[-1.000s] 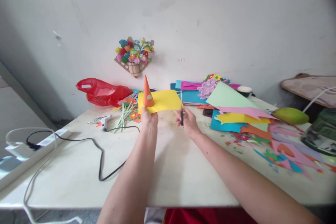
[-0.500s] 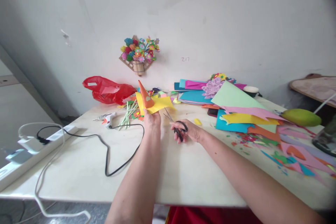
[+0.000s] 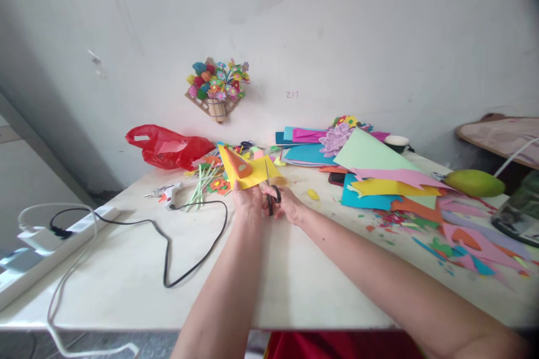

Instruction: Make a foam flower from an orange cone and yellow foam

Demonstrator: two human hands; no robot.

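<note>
My left hand is closed on a yellow sheet, gripping its near edge above the table. An orange piece with a hole in it lies against the left part of that sheet, in the same grip. Black-handled scissors are in my right hand, fingers in the loops. The blades point up and away, at the right part of the yellow sheet; whether they are cutting I cannot tell. Both hands are close together, nearly touching.
A glue gun with a black cord lies left, near a white power strip. Pale green sticks and a red plastic bag are behind. Coloured sheets and scraps cover the right side. A small yellow piece lies nearby.
My right hand has moved left with the scissors, bringing the blades up to the yellow sheet. The orange piece has tilted from nearly upright down against the sheet.
</note>
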